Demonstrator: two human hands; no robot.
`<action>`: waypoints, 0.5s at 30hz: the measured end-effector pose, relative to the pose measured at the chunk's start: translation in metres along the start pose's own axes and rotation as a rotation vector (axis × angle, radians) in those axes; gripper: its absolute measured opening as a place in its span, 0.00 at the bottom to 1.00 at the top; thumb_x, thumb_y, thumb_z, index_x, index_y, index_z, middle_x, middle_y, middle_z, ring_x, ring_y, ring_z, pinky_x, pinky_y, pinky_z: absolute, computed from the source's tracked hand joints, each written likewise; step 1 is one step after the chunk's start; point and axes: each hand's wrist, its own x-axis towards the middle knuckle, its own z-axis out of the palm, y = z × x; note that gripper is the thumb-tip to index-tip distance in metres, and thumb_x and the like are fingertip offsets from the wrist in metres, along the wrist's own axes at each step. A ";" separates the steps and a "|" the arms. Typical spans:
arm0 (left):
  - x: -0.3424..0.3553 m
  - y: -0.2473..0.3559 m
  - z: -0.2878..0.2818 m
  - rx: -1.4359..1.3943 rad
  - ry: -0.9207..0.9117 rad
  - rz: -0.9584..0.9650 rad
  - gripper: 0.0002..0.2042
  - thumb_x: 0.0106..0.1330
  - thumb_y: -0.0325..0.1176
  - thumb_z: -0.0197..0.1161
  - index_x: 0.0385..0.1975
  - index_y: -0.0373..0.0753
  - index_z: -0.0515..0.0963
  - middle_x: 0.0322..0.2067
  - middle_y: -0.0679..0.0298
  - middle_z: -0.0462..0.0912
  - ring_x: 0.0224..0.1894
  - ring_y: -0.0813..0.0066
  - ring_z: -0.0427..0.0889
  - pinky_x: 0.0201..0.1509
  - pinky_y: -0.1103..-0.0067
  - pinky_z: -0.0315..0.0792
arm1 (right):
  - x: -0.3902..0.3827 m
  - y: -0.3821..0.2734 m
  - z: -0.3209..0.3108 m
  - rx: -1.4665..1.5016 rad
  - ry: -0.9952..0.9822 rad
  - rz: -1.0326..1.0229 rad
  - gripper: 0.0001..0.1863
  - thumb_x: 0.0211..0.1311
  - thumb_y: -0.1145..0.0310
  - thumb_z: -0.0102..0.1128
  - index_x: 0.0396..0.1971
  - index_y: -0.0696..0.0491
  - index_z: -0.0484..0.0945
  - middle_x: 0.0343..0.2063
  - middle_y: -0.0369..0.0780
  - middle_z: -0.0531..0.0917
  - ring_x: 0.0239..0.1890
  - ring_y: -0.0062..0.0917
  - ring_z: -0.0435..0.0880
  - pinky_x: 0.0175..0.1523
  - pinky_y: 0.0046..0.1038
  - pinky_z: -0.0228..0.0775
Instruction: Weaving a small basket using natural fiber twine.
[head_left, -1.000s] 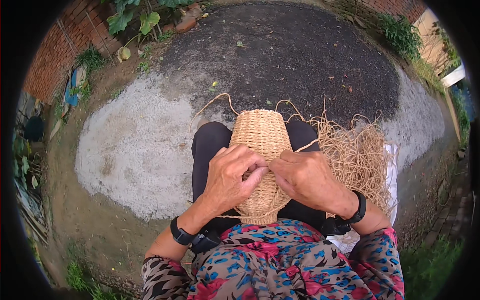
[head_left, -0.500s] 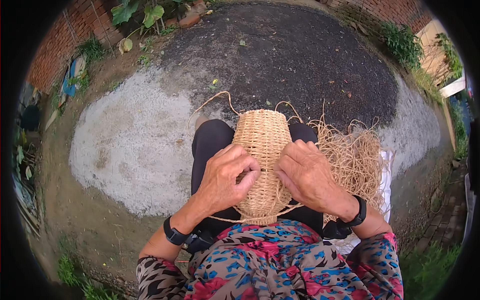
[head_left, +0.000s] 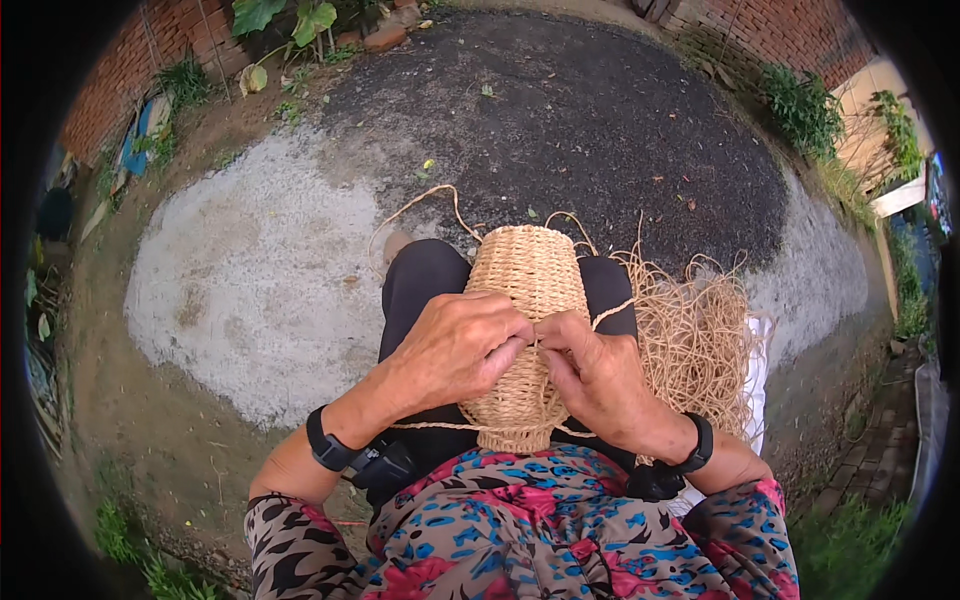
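A woven basket (head_left: 527, 330) of pale straw lies on the person's lap, resting on the black trousers (head_left: 425, 290) with its rounded end pointing away from the body. The left hand (head_left: 455, 350) lies over the basket's left side, fingers curled and closed against the weave. The right hand (head_left: 600, 385) sits on the right side, its thumb and forefinger pinched on a thin strand (head_left: 610, 315) of straw that runs off to the right. The two hands meet at the middle of the basket, fingertips touching or nearly so (which one, the view does not settle).

To the right of the lap, a loose tangle of straw (head_left: 695, 345) rests on a white cloth (head_left: 758, 370). A few strands loop out past the knees onto the ground. Each wrist wears a black band (head_left: 325, 452), and the sleeves (head_left: 540, 530) below carry a bright print of red, blue and brown.

The ground ahead is a patch of pale concrete (head_left: 250, 270) beside darker gravel (head_left: 600, 130). A brick wall (head_left: 125, 85) runs along the upper left, with green leaves (head_left: 285, 15) at its foot.
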 end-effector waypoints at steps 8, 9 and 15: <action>0.003 0.002 -0.007 0.043 -0.063 -0.005 0.06 0.53 0.22 0.65 0.31 0.36 0.81 0.22 0.61 0.77 0.27 0.64 0.81 0.29 0.72 0.75 | 0.002 -0.014 -0.030 0.800 -0.256 0.497 0.24 0.68 0.74 0.53 0.62 0.52 0.63 0.47 0.38 0.80 0.27 0.17 0.79 0.32 0.18 0.72; 0.004 0.002 -0.009 0.074 -0.095 0.021 0.06 0.54 0.23 0.66 0.31 0.36 0.81 0.23 0.60 0.77 0.27 0.64 0.81 0.29 0.72 0.75 | 0.003 -0.013 -0.031 0.848 -0.291 0.546 0.25 0.68 0.73 0.53 0.63 0.51 0.62 0.50 0.38 0.78 0.27 0.17 0.79 0.34 0.17 0.71; 0.007 -0.001 -0.008 0.184 -0.140 0.122 0.05 0.54 0.24 0.67 0.30 0.36 0.79 0.23 0.62 0.76 0.27 0.64 0.82 0.28 0.71 0.76 | -0.002 0.005 -0.028 1.069 -0.307 0.524 0.29 0.67 0.69 0.54 0.67 0.50 0.59 0.50 0.40 0.78 0.27 0.17 0.77 0.40 0.20 0.72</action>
